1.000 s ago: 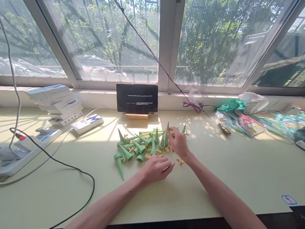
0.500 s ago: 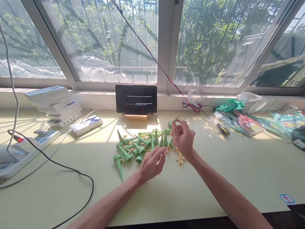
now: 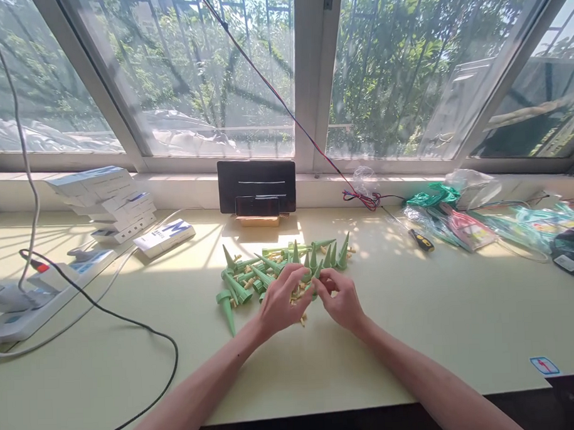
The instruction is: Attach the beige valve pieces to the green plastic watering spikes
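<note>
A pile of green plastic cone spikes [image 3: 251, 276] lies mid-table, mixed with small tan connector pieces [image 3: 302, 319]. Some cones stand upright, others lie flat. My left hand [image 3: 281, 301] and my right hand [image 3: 341, 298] meet just in front of the pile, fingers curled. Between their fingertips is a green cone [image 3: 312, 283], gripped by my right hand. My left hand pinches a small tan piece against the cone. One long cone [image 3: 225, 309] lies apart at the pile's left.
A dark tablet on a wooden stand [image 3: 258, 191] leans at the windowsill. Stacked white boxes [image 3: 108, 199], a power strip [image 3: 21, 306] and a black cable [image 3: 130, 321] are left. A screwdriver [image 3: 420, 240] and plastic bags [image 3: 461, 224] lie right.
My right hand came down from a raised position with the green cone. My left hand lifted off the table with a tan piece. Both hands now meet in front of the pile.
</note>
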`<state>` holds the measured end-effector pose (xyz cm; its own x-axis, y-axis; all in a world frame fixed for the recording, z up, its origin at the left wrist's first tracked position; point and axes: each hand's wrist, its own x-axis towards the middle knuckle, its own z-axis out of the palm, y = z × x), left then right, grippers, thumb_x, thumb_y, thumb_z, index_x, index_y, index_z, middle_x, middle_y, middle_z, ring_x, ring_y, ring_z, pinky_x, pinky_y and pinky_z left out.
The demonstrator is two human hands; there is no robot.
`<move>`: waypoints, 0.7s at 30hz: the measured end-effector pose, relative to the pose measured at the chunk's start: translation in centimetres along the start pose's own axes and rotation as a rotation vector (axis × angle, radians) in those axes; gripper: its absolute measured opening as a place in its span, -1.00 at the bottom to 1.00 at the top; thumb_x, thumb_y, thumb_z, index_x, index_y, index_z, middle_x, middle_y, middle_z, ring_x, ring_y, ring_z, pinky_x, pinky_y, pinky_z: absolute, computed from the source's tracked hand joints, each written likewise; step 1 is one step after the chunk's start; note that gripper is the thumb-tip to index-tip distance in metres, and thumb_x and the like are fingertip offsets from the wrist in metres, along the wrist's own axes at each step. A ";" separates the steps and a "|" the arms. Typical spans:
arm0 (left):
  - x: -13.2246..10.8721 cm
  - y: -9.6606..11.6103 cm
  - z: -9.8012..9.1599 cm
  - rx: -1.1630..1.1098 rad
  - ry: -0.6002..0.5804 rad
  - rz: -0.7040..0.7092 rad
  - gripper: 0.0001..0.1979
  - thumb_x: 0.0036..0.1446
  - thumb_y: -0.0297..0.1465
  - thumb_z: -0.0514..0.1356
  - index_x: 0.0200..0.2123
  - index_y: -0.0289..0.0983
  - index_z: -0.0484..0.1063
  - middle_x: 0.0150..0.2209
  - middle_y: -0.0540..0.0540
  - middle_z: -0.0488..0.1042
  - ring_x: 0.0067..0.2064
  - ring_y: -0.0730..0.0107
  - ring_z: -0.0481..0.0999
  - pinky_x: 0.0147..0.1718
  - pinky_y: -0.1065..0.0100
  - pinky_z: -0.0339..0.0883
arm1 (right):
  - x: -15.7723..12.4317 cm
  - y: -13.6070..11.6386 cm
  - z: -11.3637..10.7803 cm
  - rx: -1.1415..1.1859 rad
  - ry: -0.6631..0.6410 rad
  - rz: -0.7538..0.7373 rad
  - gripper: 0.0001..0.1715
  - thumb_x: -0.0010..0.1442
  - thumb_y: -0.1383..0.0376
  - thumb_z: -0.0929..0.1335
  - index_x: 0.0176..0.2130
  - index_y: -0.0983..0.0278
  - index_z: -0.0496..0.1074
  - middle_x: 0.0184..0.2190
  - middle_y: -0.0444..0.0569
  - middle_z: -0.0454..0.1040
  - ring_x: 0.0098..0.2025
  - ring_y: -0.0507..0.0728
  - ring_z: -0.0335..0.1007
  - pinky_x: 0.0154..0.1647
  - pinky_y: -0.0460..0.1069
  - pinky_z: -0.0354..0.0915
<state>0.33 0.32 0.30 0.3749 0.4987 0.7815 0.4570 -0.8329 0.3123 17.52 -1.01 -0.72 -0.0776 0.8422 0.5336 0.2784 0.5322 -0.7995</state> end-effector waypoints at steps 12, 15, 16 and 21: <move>0.0 0.3 0.3 -0.016 -0.216 -0.101 -0.63 0.21 -0.36 0.18 0.08 -0.26 0.28 -0.55 0.13 0.38 -0.64 0.59 0.20 -0.57 0.50 0.13 | 0.3 -0.3 -0.8 0.087 -0.025 0.061 -0.71 0.33 0.09 0.28 -0.29 0.26 0.34 -0.57 -0.17 0.32 -0.64 -0.02 0.24 -0.66 -0.12 0.17; -0.1 0.3 0.5 -0.013 -0.233 -0.116 -0.60 0.22 -0.38 0.16 0.12 -0.26 0.25 -0.54 0.12 0.38 -0.63 0.58 0.24 -0.56 0.50 0.15 | 0.3 -0.1 -0.8 0.091 -0.031 0.066 -0.70 0.34 0.08 0.27 -0.26 0.26 0.36 -0.53 -0.14 0.36 -0.63 -0.02 0.27 -0.66 -0.13 0.18; -0.1 0.3 0.5 -0.009 -0.238 -0.119 -0.60 0.22 -0.38 0.16 0.12 -0.26 0.25 -0.53 0.11 0.39 -0.62 0.58 0.25 -0.56 0.50 0.15 | 0.3 0.0 -0.7 0.088 -0.033 0.068 -0.69 0.34 0.07 0.27 -0.25 0.26 0.37 -0.51 -0.13 0.37 -0.62 -0.02 0.28 -0.66 -0.13 0.19; -0.2 0.0 0.6 0.008 -0.249 -0.126 -0.63 0.27 -0.38 0.13 0.13 -0.29 0.24 -0.47 0.06 0.43 -0.61 0.57 0.30 -0.55 0.49 0.19 | 0.5 0.2 -0.6 0.079 -0.053 0.073 -0.67 0.35 0.06 0.26 -0.24 0.27 0.36 -0.45 -0.11 0.42 -0.63 -0.04 0.27 -0.63 -0.12 0.22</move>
<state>0.77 0.39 -0.19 0.5010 0.6431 0.5792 0.5190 -0.7588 0.3936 18.08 -0.56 -0.45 -0.1114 0.8812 0.4594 0.2087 0.4727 -0.8562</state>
